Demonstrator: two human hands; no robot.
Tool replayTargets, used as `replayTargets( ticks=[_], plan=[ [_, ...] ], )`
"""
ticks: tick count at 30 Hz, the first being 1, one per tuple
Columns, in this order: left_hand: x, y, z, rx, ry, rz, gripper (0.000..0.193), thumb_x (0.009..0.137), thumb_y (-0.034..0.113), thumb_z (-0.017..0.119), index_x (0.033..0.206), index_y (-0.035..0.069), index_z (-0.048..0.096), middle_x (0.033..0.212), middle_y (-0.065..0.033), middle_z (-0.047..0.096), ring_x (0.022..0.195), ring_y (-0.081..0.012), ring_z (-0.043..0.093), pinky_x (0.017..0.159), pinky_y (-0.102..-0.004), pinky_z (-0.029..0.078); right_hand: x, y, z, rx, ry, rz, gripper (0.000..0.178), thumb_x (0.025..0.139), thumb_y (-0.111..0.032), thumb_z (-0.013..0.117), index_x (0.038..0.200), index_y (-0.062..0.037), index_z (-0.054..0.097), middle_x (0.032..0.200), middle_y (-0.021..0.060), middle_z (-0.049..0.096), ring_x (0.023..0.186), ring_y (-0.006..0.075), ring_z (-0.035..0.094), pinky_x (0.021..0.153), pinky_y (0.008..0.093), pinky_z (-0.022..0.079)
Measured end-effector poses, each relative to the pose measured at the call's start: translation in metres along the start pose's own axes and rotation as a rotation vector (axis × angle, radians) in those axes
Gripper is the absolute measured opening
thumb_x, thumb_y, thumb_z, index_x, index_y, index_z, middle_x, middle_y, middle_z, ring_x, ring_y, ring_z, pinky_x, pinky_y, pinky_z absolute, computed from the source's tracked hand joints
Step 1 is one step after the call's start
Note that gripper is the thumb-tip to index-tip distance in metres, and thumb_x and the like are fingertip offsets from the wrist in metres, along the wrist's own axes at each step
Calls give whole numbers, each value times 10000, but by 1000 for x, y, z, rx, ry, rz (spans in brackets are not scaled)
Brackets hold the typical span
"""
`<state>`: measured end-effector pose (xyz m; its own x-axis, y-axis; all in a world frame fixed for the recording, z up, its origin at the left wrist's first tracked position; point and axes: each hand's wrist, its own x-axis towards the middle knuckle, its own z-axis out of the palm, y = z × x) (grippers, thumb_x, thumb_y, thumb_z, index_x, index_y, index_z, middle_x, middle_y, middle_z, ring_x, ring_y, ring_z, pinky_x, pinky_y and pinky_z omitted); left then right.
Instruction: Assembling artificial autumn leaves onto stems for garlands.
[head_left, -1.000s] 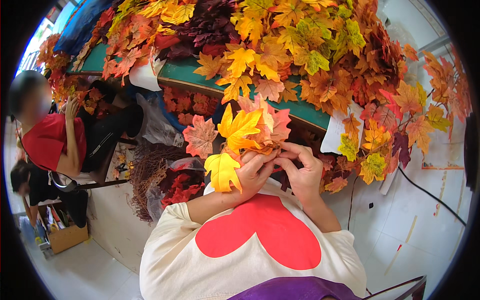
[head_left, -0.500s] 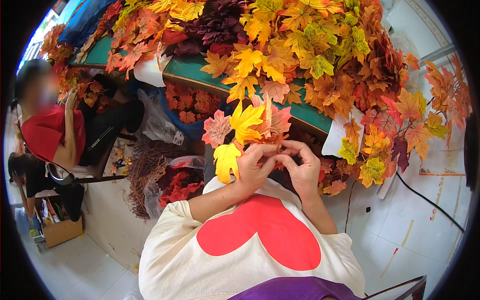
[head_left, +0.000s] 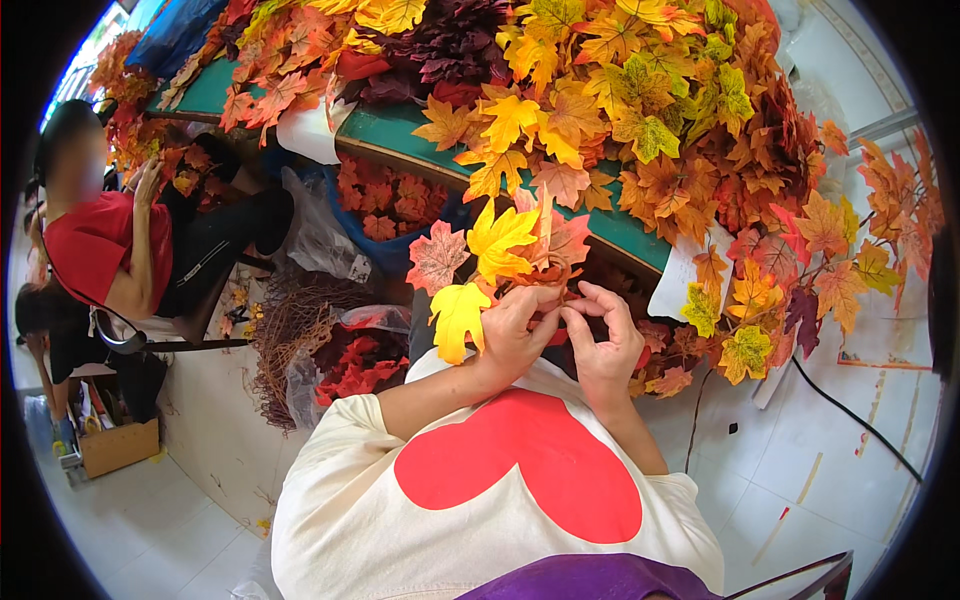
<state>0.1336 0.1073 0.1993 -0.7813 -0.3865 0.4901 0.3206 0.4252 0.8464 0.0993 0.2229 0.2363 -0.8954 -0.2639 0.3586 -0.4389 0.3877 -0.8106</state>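
Observation:
In front of my chest, my left hand (head_left: pixel 515 328) is closed round the lower part of a small spray of artificial maple leaves (head_left: pixel 500 240), yellow and pinkish orange. One yellow leaf (head_left: pixel 461 312) hangs beside the left wrist. My right hand (head_left: pixel 610 345) meets the left at the base of the spray, thumb and forefinger pinched together. A thin brownish stem seems to lie between the fingertips, but the fingers mostly cover it.
Heaped artificial leaves (head_left: pixel 600 100) cover the green table (head_left: pixel 400 135) ahead. A blue-lined container (head_left: pixel 385 205) of red leaves and a bundle of brown stems (head_left: pixel 285 340) lie below left. A person in red (head_left: pixel 105 245) sits at left. Leafy branches (head_left: pixel 800 270) jut out at right.
My hands stay together at the base of the spray, with the right fingers shifting slightly. The whole view has moved a little; the spray remains in my left hand.

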Motion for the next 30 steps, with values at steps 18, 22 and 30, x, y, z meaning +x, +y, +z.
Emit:
replayTargets(
  ticks=[18, 22, 30],
  plan=[
    [5, 1, -17, -1013, -321, -811, 256, 912, 98, 481, 1150, 2, 486, 948, -67, 592, 853, -116, 588, 763, -253, 491, 45, 8, -23, 221, -304, 245, 288, 745, -72, 673, 1013, -8, 588, 771, 45, 660, 706, 78, 598, 690, 218, 462],
    [9, 4, -26, -1136, -436, -974, 266, 874, 81, 551, 1124, 7, 496, 984, -73, 597, 854, -124, 595, 739, -262, 506, 58, 15, -28, 330, -391, 229, 204, 757, -63, 659, 947, -2, 614, 792, 50, 645, 726, 85, 587, 690, 220, 461],
    [2, 11, -28, -904, -301, -746, 302, 811, 83, 644, 1080, 8, 530, 949, -51, 605, 791, -81, 578, 705, -214, 480, 46, -17, -29, -9, -548, -90, 436, 689, -263, 711, 1053, -56, 588, 934, 70, 613, 855, 203, 579, 773, 301, 449]
  ],
)
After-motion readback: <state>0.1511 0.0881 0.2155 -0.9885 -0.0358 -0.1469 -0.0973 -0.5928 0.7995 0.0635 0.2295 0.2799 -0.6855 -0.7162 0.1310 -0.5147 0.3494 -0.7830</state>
